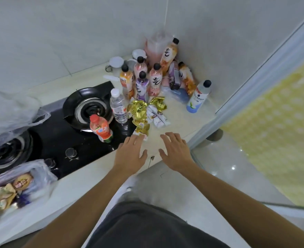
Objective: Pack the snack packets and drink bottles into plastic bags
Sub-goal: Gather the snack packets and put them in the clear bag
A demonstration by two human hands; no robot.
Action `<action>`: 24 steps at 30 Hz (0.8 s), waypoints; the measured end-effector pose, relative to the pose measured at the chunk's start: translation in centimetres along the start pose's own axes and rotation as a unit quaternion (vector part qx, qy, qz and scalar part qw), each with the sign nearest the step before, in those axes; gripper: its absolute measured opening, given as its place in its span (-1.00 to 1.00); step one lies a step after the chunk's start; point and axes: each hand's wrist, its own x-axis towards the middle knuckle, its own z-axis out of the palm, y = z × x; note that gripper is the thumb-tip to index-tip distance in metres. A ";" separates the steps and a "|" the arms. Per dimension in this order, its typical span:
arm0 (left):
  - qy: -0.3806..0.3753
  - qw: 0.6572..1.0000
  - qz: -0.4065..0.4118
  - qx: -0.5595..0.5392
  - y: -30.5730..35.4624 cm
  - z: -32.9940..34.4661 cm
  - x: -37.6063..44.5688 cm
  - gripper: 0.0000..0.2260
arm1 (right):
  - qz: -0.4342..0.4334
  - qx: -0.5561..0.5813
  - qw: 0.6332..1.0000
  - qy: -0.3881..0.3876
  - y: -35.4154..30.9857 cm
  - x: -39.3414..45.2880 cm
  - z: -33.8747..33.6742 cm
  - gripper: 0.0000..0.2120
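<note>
Gold snack packets (138, 111) and white snack packets (157, 117) lie in a pile on the pale counter (179, 120). Behind them several drink bottles (142, 83) stand in the corner, with a clear water bottle (118, 106) and a red-capped orange bottle (101, 128) nearer the stove. A white and blue bottle (198, 96) stands to the right. My left hand (131, 153) and my right hand (174, 149) hover palm down, fingers spread, just in front of the packets. Neither holds anything. The left fingertips reach the nearest gold packet.
A black gas stove (61, 133) with two burners fills the left of the counter. A filled plastic bag (13, 190) of snacks lies at the lower left, another clear bag (8, 113) at the far left. White cups (116, 66) stand by the wall. The counter edge drops to a glossy floor (228, 167).
</note>
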 end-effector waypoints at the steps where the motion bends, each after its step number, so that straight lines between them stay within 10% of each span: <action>1: 0.004 1.000 -0.003 0.000 0.4 0.2 1.4 -0.55 | 0.002 -0.001 1.000 -0.006 0.9 1.1 -0.2 -0.47; 24: -0.090 0.972 -0.206 0.071 0.9 3.8 22.7 -0.34 | -0.173 -0.038 0.979 -0.097 10.6 26.7 0.2 -0.45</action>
